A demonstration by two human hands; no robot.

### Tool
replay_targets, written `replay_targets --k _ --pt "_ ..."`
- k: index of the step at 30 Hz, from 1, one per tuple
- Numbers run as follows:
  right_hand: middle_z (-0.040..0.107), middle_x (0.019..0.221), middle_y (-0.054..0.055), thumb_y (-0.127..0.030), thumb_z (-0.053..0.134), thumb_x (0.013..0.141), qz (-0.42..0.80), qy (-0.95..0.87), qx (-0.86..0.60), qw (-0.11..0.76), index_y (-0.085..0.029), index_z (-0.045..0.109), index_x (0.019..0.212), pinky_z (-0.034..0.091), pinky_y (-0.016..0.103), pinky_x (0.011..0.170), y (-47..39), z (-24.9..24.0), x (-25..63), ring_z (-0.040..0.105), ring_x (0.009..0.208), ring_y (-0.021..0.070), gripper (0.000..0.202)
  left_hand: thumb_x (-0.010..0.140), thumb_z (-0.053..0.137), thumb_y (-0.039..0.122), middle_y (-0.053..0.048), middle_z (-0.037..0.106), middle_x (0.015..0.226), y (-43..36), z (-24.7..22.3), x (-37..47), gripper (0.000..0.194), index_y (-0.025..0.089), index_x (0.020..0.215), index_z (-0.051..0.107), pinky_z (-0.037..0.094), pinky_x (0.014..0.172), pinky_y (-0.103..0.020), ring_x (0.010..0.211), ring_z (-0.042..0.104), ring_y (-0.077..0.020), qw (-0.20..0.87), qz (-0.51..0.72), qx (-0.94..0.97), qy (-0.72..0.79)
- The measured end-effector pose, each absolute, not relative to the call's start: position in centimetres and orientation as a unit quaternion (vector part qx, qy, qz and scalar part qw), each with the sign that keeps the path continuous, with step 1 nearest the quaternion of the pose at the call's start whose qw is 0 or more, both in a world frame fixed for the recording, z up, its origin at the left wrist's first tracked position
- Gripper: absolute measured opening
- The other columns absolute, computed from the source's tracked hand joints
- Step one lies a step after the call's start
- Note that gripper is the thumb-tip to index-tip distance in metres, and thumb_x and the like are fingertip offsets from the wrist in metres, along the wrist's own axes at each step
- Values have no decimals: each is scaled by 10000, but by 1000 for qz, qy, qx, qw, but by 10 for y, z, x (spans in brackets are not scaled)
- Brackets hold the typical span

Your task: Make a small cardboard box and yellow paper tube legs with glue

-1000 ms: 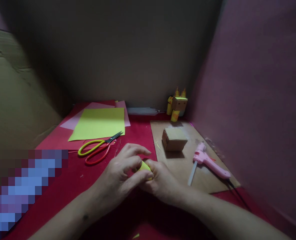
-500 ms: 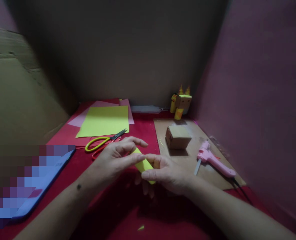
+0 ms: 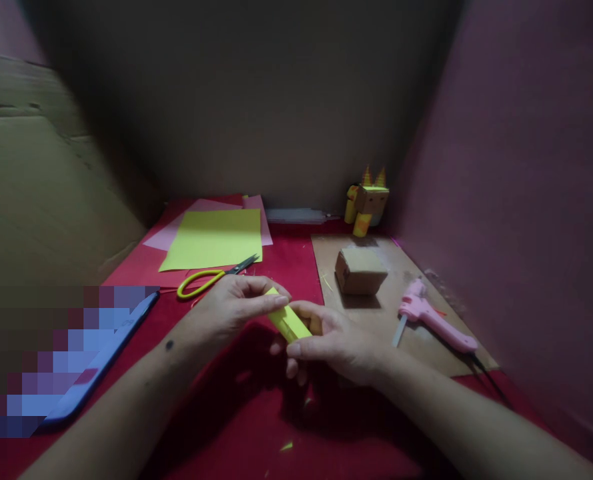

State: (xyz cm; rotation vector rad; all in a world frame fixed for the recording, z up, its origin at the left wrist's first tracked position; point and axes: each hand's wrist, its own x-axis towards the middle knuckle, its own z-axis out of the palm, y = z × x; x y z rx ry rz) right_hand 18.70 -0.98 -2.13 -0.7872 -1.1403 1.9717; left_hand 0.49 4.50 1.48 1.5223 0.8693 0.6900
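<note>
Noted yellow sheet (image 3: 216, 237) at left, scissors (image 3: 233, 269) at near edge. Saw left hand (image 3: 236, 300) and right hand (image 3: 333, 339) close together, both gripping folded yellow paper (image 3: 289, 323) above red cloth (image 3: 293, 263). Judged folding well along; cannot tell if glued. Farther right, found bare cardboard box (image 3: 361, 275), glue gun (image 3: 432, 320) lying unheld.

2 bare forearms (image 3: 146, 380) slanted inward, the left hand (image 3: 239, 299) pinched firm between thumb and fingers, and just beside it the right hand (image 3: 336, 337) curled, thumb on top!
</note>
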Motion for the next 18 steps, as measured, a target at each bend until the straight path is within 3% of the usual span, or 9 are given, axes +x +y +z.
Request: replay_targets --k 5,11,14,18 --pt "612 837 -15 -144 742 641 689 -497 -380 366 -205 519 1132 493 218 546 -14 -19 182 581 583 81 542 727 713 369 -38 691 739 46 12 7 199 172 703 711 467 691 -262 714 612 -167 572 312 649 393" --pt "567 986 43 -146 631 782 272 -707 -420 500 -200 529 1118 489 320 787 -20 -23 180 554 888 157 355 673 724 390 -23 634 579 44 10 9 259 142 625 662 417 564 -255 553 560 -143 568 338 599 452" --pt "541 939 55 -132 560 846 143 -753 -390 510 -193 580 1043 490 312 750 -20 -24 182 541 857 158 207 661 725 396 -5 602 541 40 12 13 276 148 590 627 404 536 -249 515 538 -133 567 341 594 458" --pt "518 871 51 -165 525 899 59 -783 -408 467 -195 621 975 473 288 666 -21 -26 183 517 788 154 126 675 704 402 0 593 567 35 17 17 284 156 574 605 405 550 -248 551 542 -135 535 338 618 466"
